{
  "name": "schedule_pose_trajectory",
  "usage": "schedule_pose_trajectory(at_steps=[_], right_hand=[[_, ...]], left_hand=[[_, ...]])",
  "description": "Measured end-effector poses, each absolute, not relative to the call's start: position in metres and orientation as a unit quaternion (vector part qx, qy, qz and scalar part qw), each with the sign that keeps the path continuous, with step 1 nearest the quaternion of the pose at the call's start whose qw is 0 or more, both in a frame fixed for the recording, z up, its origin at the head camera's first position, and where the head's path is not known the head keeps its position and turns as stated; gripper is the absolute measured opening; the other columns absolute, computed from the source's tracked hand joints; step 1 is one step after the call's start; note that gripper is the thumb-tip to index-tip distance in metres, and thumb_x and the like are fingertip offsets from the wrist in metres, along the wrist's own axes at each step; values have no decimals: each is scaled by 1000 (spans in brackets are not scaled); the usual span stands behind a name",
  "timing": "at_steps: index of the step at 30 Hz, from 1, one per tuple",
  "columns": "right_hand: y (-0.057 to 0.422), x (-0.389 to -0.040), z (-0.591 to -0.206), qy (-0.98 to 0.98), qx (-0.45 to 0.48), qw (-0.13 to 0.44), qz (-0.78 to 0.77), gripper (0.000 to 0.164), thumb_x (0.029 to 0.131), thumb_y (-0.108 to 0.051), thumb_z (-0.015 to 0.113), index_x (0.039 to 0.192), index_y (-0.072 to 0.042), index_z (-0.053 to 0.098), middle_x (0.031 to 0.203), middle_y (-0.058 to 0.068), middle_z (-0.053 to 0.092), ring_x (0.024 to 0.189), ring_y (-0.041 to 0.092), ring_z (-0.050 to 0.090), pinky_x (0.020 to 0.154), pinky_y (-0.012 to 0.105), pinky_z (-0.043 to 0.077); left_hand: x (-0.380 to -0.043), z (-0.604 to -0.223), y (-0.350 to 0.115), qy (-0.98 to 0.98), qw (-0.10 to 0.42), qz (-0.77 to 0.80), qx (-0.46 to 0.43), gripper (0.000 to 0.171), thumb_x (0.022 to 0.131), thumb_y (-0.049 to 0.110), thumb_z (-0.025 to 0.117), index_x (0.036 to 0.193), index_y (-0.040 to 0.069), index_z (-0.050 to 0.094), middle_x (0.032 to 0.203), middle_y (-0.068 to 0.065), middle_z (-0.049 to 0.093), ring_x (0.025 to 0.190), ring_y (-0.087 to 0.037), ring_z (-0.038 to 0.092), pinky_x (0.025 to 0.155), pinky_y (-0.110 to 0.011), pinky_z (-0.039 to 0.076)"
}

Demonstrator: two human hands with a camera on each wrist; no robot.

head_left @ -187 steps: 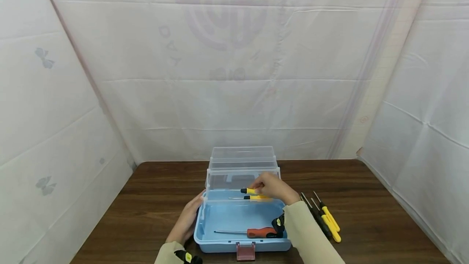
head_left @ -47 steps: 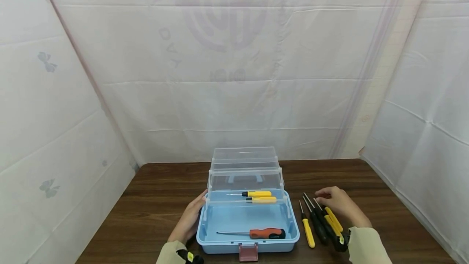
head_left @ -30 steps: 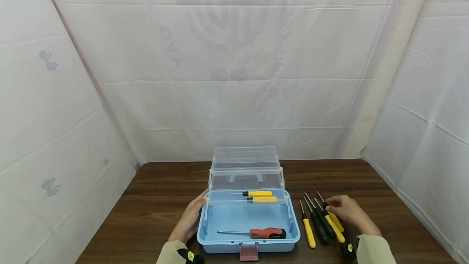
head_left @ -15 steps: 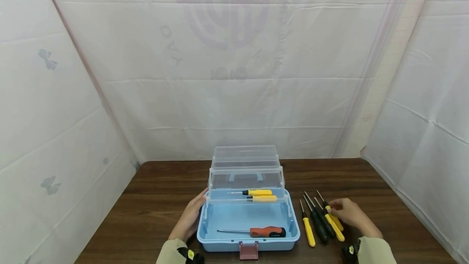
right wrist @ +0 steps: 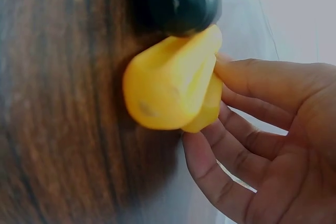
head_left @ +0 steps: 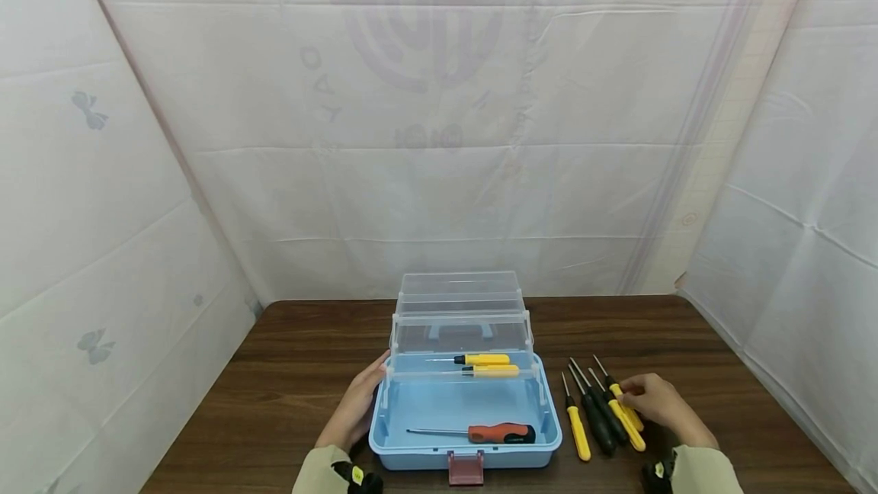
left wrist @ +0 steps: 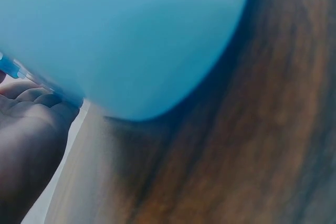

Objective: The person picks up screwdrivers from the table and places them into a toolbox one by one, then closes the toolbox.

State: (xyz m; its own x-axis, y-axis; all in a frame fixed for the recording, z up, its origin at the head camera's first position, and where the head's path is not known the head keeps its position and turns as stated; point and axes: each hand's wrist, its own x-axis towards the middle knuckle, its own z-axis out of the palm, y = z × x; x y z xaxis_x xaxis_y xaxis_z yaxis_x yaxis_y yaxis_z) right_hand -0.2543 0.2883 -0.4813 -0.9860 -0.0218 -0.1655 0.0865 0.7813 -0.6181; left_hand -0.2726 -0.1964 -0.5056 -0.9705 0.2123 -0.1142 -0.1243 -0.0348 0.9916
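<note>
My left hand [head_left: 357,402] holds the left side of the blue toolbox [head_left: 411,461], its fingertips at the back left corner. In the left wrist view the fingers [left wrist: 39,98] bend against the box wall. My right hand [head_left: 658,402] pinches the rightmost yellow-handled screwdriver [head_left: 635,421] between thumb and fingers, on the table. Just left of it lies another yellow screwdriver [head_left: 629,428], whose handle fills the middle of the right wrist view. Two black-handled screwdrivers [head_left: 598,425] and a third yellow screwdriver [head_left: 578,434] lie farther left, all pointing away.
An orange-and-black screwdriver [head_left: 497,434] lies in the toolbox's base. Two yellow screwdrivers [head_left: 483,360] rest in the clear tray above its back part. The clear lid [head_left: 458,288] stands raised. White sheeting [head_left: 425,212] walls the wooden table [head_left: 302,372] behind and at both sides.
Earlier my right hand was over the clear tray with a yellow screwdriver. It has since moved right to the screwdrivers on the table and taken the rightmost handle. My left hand stays at the box.
</note>
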Motion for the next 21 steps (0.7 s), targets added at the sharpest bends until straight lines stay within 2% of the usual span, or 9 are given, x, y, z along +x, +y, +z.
schedule_pose_trajectory(at_steps=[9,21], right_hand=[[287,-254,-480,944,31,89,-317,30,89,-13,65,106,12,65,92,13,69,80,20,64,68,39,55],[284,-254,-479,949,33,77,-302,22,87,-9,66,99,10,67,86,11,66,75,17,61,65,37,54]], left_hand=[[-272,-505,-196,688,116,716,27,57,104,33,35,154,9,20,159,-22,14,144,-44,17,113,-60,23],[-272,-507,-197,681,111,722,42,59,104,35,36,154,9,20,159,-21,15,145,-42,18,114,-59,22]])
